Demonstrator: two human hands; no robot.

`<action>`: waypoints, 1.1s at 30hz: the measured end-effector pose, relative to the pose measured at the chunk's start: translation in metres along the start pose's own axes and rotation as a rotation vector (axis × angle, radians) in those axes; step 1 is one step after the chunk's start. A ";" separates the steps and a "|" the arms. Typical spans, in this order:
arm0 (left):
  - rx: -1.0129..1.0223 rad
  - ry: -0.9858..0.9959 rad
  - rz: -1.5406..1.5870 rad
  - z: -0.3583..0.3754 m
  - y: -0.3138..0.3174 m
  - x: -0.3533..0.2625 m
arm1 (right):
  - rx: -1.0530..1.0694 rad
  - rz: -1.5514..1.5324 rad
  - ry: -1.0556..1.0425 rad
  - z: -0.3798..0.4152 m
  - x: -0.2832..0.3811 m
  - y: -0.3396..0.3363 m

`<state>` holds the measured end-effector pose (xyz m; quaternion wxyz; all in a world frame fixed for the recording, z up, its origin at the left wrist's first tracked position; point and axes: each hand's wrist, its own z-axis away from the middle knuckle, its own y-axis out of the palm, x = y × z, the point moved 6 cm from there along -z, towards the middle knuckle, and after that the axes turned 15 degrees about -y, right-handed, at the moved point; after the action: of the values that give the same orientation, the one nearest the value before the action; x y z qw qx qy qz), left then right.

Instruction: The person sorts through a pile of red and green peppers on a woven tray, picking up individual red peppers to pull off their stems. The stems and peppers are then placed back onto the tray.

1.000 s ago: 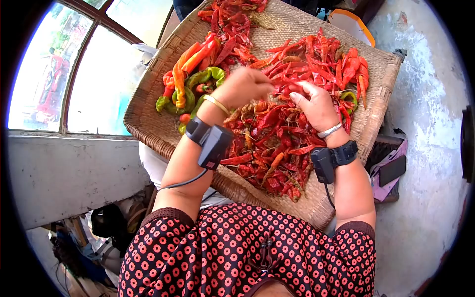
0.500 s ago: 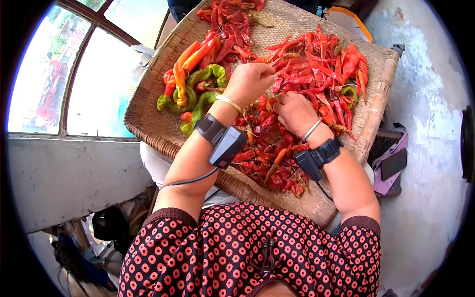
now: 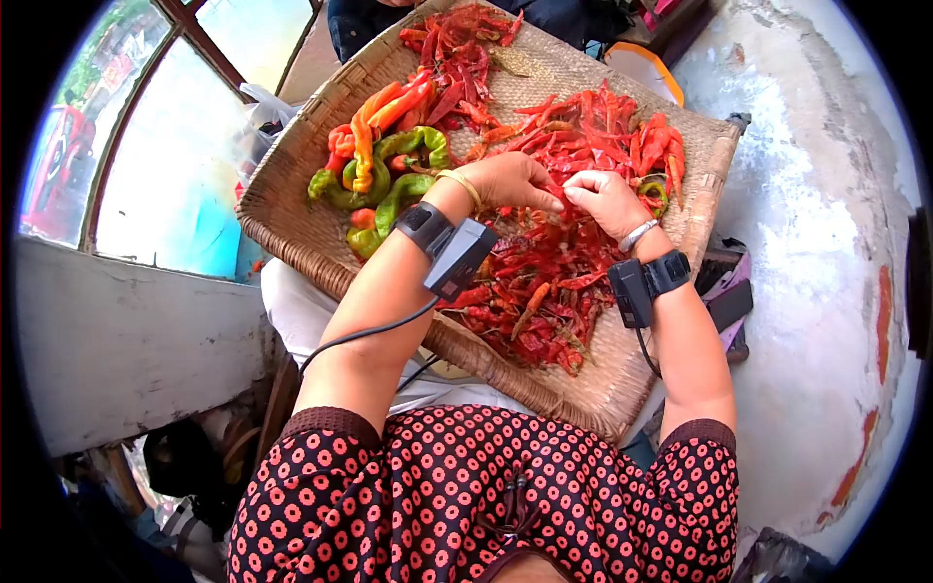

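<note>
My left hand [image 3: 507, 181] and my right hand [image 3: 610, 201] come together over the middle of a woven basket tray [image 3: 634, 364]. The fingers of both are closed in a pinch, with a red chili pepper [image 3: 557, 191] between their tips, mostly covered by the fingers. Beyond them spreads a pile of long red chili peppers [image 3: 595, 126]. Darker, wrinkled red chilies [image 3: 530, 316] lie nearer my body, below the hands. Left of my left hand are large curled green peppers [image 3: 397, 146] and orange-red peppers [image 3: 365, 121].
Another heap of red chilies [image 3: 457, 44] lies at the tray's far end, where part of another person [image 3: 360, 24] shows. An orange-rimmed container [image 3: 646, 70] stands beyond the tray. A window [image 3: 160, 146] is on the left, a worn wall [image 3: 807, 291] on the right.
My hands have come closer together, fingertips now meeting. The left has lowered slightly and the right has turned inward. The view has shifted, so the tray sits a little further left.
</note>
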<state>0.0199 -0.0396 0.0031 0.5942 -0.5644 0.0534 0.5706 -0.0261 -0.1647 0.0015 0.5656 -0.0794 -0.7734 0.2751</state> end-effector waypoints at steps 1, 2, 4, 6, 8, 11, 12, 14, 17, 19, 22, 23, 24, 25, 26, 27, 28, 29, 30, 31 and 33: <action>-0.017 0.015 -0.003 -0.006 0.001 0.001 | -0.035 0.024 -0.018 -0.002 0.003 -0.005; 0.002 -0.027 0.118 -0.008 0.001 0.006 | 0.004 0.048 -0.008 -0.002 0.002 -0.005; 0.020 -0.062 0.258 -0.008 -0.003 0.010 | -0.104 -0.016 -0.002 0.003 0.004 0.002; 0.033 -0.075 0.325 -0.007 -0.011 0.011 | -0.255 -0.118 0.086 0.013 0.006 -0.001; -0.046 -0.042 0.326 -0.003 -0.027 0.013 | -0.264 0.032 0.097 0.025 -0.003 0.002; -0.425 -0.126 0.666 0.001 -0.059 0.035 | -0.139 0.582 -0.121 0.035 0.032 0.016; -0.425 -0.124 0.673 -0.013 -0.059 0.048 | -0.069 0.632 -0.133 0.036 0.035 0.024; -0.930 -0.122 0.720 -0.026 -0.076 0.086 | 0.034 0.708 -0.183 0.037 0.035 0.039; -0.898 -0.151 0.493 -0.035 -0.064 0.092 | 0.050 0.716 -0.303 0.026 0.032 0.056; -0.664 -0.152 0.379 -0.037 -0.051 0.081 | 0.069 0.749 -0.384 0.019 0.038 0.068; -0.468 -0.080 -0.007 -0.029 -0.017 0.042 | 0.190 0.800 -0.373 0.018 0.025 0.079; -0.461 -0.023 -0.158 -0.027 -0.011 0.032 | 0.307 0.824 -0.284 0.019 0.015 0.082; -0.420 -0.022 -0.228 -0.025 -0.006 0.026 | 0.267 0.918 -0.233 0.019 0.017 0.075; -0.412 -0.029 -0.234 -0.027 -0.001 0.026 | 0.215 0.949 -0.199 0.017 0.005 0.066; -0.500 0.021 -0.216 -0.026 -0.001 0.022 | 0.149 0.877 -0.256 0.019 0.006 0.056; -0.586 0.072 -0.198 -0.025 -0.002 0.018 | 0.083 0.804 -0.310 0.020 0.012 0.043; -0.584 0.055 -0.197 -0.027 -0.001 0.018 | 0.010 0.714 -0.282 0.021 0.013 0.031; -0.574 0.051 -0.202 -0.028 0.002 0.018 | -0.059 0.626 -0.253 0.022 0.015 0.019; -0.663 0.068 -0.234 -0.025 0.002 0.016 | -0.169 0.598 -0.253 0.023 0.018 0.004; -0.754 0.088 -0.268 -0.021 0.001 0.013 | -0.237 0.733 -0.191 0.026 0.014 -0.008; -0.769 0.087 -0.297 -0.022 0.006 0.016 | -0.295 0.948 -0.012 0.033 0.004 -0.024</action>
<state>0.0332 -0.0476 -0.0194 0.4130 -0.7704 -0.2205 0.4328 -0.0534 -0.1941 0.0103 0.3565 -0.5001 -0.6860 0.3900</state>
